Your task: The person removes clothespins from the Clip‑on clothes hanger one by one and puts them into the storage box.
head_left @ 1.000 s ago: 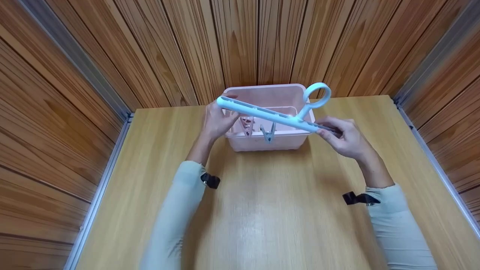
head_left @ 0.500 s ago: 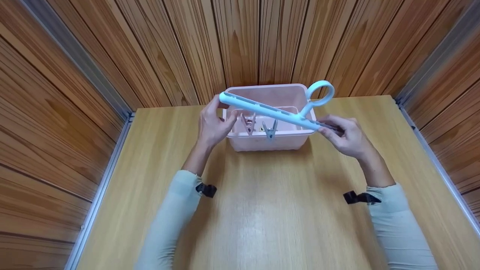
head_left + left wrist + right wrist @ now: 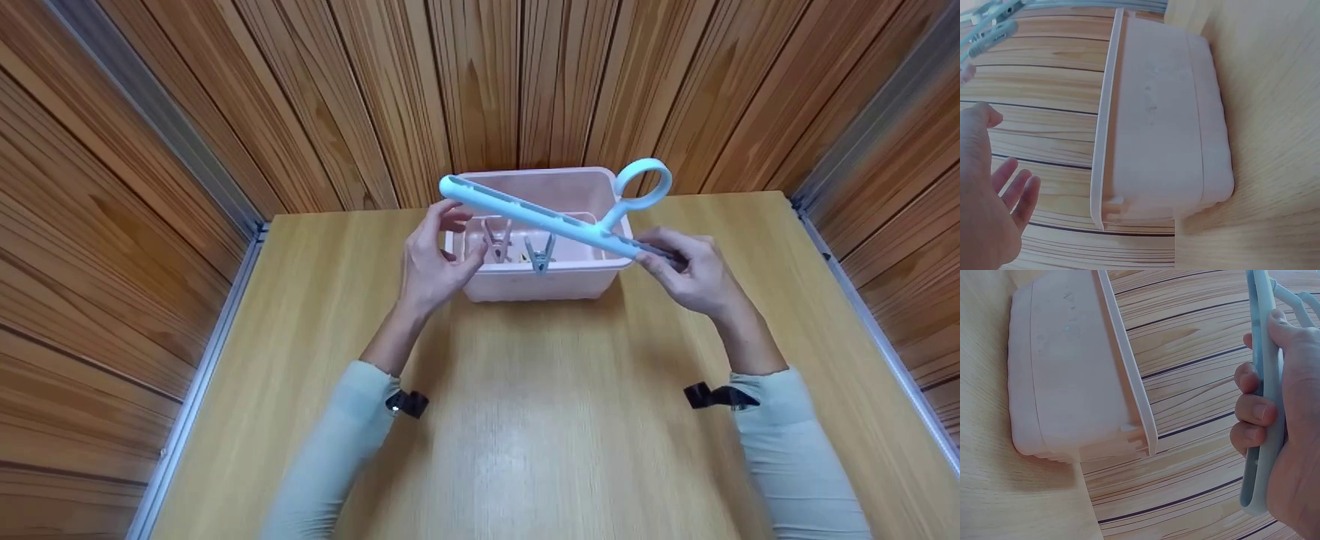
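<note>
A light blue clip hanger (image 3: 540, 217) with a ring-shaped hook (image 3: 645, 184) is held in the air, its bar tilted with the left end higher. My right hand (image 3: 686, 274) grips the bar's right end, fingers wrapped round it in the right wrist view. Below the bar hang a pink clothespin (image 3: 497, 240) and a grey-blue clothespin (image 3: 540, 253). My left hand (image 3: 435, 262) is beside the pink clothespin, just under the bar's left end, thumb and fingers spread apart. The left wrist view shows nothing between its fingers; a grey-blue clothespin (image 3: 994, 39) hangs beyond.
Behind the hanger a pale pink plastic basket (image 3: 540, 285) stands on the wooden table (image 3: 525, 420), against the back wood-panelled wall (image 3: 487, 90). The hanger partly hides the basket's inside. Metal rails (image 3: 202, 352) edge the table at the sides.
My left hand has moved from the bar's left end to just below it, its fingers parting. That end has risen a little; my right hand keeps its grip, nearly still.
</note>
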{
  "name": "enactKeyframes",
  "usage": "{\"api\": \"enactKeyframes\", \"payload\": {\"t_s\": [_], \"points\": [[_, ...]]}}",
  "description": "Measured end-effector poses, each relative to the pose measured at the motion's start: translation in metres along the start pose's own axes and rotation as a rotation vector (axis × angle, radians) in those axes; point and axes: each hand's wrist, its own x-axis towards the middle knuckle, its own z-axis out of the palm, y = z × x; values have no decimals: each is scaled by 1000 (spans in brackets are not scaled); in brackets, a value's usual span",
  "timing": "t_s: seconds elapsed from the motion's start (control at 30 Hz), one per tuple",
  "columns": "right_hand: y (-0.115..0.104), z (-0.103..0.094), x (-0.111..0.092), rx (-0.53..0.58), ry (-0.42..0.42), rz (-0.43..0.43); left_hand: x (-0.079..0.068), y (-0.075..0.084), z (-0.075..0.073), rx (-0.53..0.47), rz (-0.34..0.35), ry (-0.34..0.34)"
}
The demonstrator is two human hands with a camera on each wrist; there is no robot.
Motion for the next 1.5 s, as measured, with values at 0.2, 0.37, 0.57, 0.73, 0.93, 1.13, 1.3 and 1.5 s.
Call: {"api": "enactKeyframes", "payload": {"t_s": [0.2, 0.37, 0.57, 0.73, 0.93, 1.13, 1.3, 1.5], "points": [[-1, 4, 0, -12, 17, 16, -9, 8, 3, -67, 14, -5], [-2, 9, 0, -15, 22, 19, -13, 17, 8, -89, 25, -1], [-4, 12, -1, -2, 35, 31, -15, 25, 15, -101, 85, 20], [-4, 14, -1, 8, 31, 33, -18, 29, 20, -127, 76, 41], [-2, 16, -2, -7, 22, 24, -19, 36, 25, -163, 47, 73], [-2, 17, -2, -26, 24, 10, -18, 38, 27, -178, 29, 95], [-1, 18, -1, -37, 10, 6, -19, 39, 27, -210, -30, 79], [-1, 19, -1, -21, -24, -15, -18, 40, 26, -248, -62, 52]]}}
